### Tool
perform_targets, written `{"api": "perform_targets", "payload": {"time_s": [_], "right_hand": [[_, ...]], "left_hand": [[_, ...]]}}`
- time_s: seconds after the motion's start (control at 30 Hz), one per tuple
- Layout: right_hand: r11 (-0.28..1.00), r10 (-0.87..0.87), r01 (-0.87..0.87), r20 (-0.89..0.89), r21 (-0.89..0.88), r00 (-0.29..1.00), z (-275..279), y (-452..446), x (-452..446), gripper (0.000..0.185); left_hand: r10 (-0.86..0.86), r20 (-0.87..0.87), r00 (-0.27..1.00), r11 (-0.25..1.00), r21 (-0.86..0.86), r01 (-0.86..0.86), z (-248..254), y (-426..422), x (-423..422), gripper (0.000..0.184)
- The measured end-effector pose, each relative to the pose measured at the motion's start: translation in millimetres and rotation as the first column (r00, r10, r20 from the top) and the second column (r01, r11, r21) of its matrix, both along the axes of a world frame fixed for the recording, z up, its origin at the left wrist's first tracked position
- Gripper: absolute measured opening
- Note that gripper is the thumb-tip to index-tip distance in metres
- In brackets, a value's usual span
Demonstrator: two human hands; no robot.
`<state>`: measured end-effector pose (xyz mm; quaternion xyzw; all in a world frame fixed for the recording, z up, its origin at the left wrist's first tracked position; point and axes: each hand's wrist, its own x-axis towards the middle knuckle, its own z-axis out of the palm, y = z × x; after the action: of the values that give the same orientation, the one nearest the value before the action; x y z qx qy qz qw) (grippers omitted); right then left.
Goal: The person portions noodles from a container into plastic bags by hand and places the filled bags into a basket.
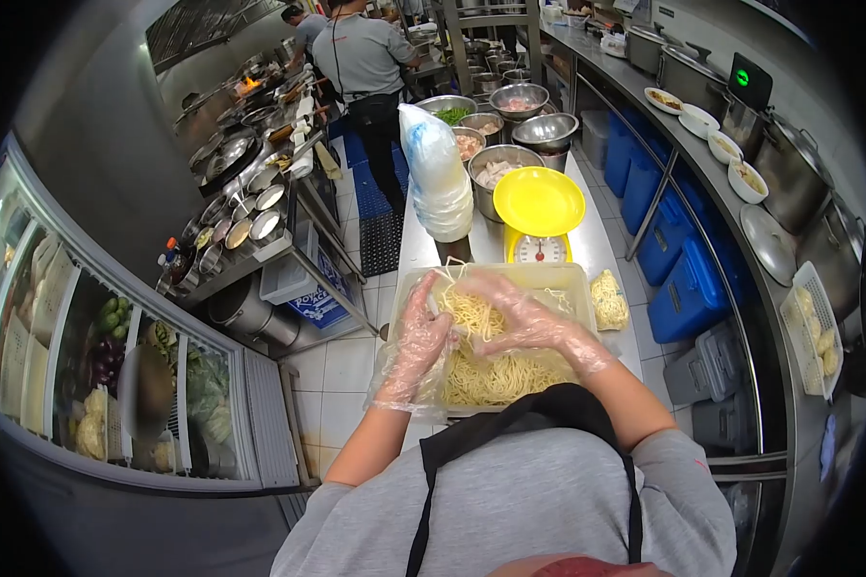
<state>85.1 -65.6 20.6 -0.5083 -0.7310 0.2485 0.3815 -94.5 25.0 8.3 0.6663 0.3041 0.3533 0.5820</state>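
Observation:
Clear plastic gloves cover both of my hands, which are raised over a pale rectangular tub point(581, 288) of yellow noodles point(500, 378). My left hand point(420, 332) is closed at the edge of a lifted bunch of noodles point(471, 313), with loose strands near its fingertips. Curved round the same bunch from the other side, my right hand point(524, 315) has its thumb below and its slightly blurred fingers above. Just beyond the tub stands a kitchen scale point(539, 248) with a yellow pan point(539, 201). A plastic bag of noodles point(609, 301) lies right of the tub.
A tall stack of plastic bags point(438, 178) stands behind the tub, near metal bowls of food point(518, 100). A glass-fronted fridge point(115, 356) is at left. Along the right runs a steel counter point(688, 144) above blue bins point(688, 288). A co-worker point(361, 58) stands ahead.

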Motion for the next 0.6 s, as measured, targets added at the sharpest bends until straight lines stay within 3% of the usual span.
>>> {"api": "perform_targets", "payload": {"time_s": [0.07,0.1,0.13,0.17,0.23,0.3,0.33,0.4,0.47,0.53,0.6], "right_hand": [[0.996,-0.045,0.046,0.009,-0.073,0.999,-17.6,-1.0,10.4,0.092],[0.986,-0.098,0.098,0.012,-0.138,0.995,-21.4,-3.1,9.6,0.097],[0.985,-0.098,0.098,0.01,-0.141,0.995,-22.5,-3.2,8.0,0.097],[0.983,-0.106,0.11,0.038,-0.148,0.994,-20.3,-0.6,6.0,0.095],[0.981,-0.108,0.116,0.063,-0.156,0.992,-11.2,3.2,6.6,0.094],[0.926,-0.131,0.29,0.517,-0.241,0.846,1.9,8.4,16.2,0.079],[0.928,-0.133,0.288,0.513,-0.236,0.848,9.3,6.7,21.1,0.079],[0.965,-0.051,0.084,0.139,-0.247,0.989,32.5,0.8,35.4,0.051],[0.942,-0.035,0.064,0.092,-0.33,0.995,62.2,-0.7,42.7,0.045],[0.943,0.024,-0.06,-0.113,-0.327,0.993,79.0,3.3,46.3,0.042],[0.968,0.058,-0.069,-0.054,-0.242,0.997,75.7,13.9,46.3,0.033]], "left_hand": [[0.016,-0.026,1.0,0.999,-0.036,-0.017,-6.3,-2.7,-1.1,0.065],[0.097,-0.146,0.985,0.923,0.384,-0.033,-6.4,-5.2,1.9,0.064],[0.216,-0.219,0.952,0.676,0.737,0.016,-4.2,-7.4,6.0,0.064],[0.217,-0.219,0.951,0.675,0.737,0.016,-0.4,-12.6,11.6,0.064],[0.387,-0.542,0.746,0.509,0.8,0.318,9.3,-27.9,21.9,0.066],[0.344,-0.551,0.76,0.525,0.784,0.331,-1.8,-24.7,24.7,0.066],[0.296,-0.553,0.778,0.533,0.772,0.346,-8.8,-19.4,24.6,0.067],[0.327,-0.554,0.766,0.519,0.783,0.344,-27.7,-9.1,21.7,0.065],[0.347,-0.557,0.755,0.513,0.786,0.345,-28.0,-6.1,21.1,0.064],[0.284,-0.543,0.79,0.553,0.766,0.328,-19.4,-9.6,17.2,0.063],[0.215,-0.456,0.864,0.57,0.777,0.268,-17.5,-10.9,16.3,0.061]]}}
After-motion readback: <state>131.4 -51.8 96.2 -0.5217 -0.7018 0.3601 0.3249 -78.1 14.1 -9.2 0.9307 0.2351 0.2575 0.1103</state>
